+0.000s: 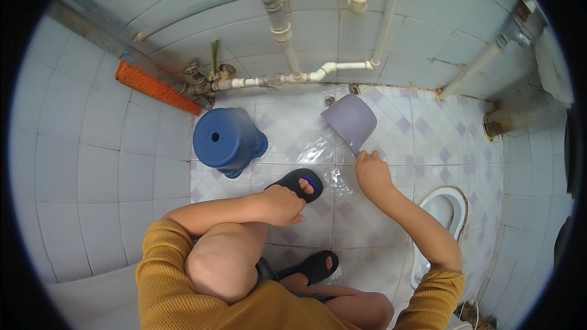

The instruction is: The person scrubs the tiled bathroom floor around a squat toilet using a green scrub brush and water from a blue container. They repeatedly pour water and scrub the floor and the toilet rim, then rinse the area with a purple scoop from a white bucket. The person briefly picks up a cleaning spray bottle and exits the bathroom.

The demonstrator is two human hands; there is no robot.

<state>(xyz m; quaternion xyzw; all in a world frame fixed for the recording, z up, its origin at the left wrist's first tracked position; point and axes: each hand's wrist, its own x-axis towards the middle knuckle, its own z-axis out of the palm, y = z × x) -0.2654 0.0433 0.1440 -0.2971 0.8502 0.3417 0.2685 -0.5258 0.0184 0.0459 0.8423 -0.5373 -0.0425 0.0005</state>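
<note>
My right hand (pixel 375 174) grips the handle of a lilac plastic water scoop (pixel 352 116), which is tipped over the wet tiled floor near the back wall. Water (pixel 316 149) spreads and glints on the tiles to the left of the scoop. My left hand (pixel 280 205) hangs loosely in front of my knee, holding nothing, with its fingers partly curled. Just beyond it is a black slipper (pixel 293 181) on my foot. A blue plastic stool (pixel 224 137) stands upright on the floor at the left.
White and grey pipes (pixel 279 77) with valves run along the base of the back wall. An orange block (pixel 156 87) leans by a grey pipe in the left corner. A squat toilet (pixel 442 213) is set into the floor at my right. A thick pipe (pixel 513 119) meets the right wall.
</note>
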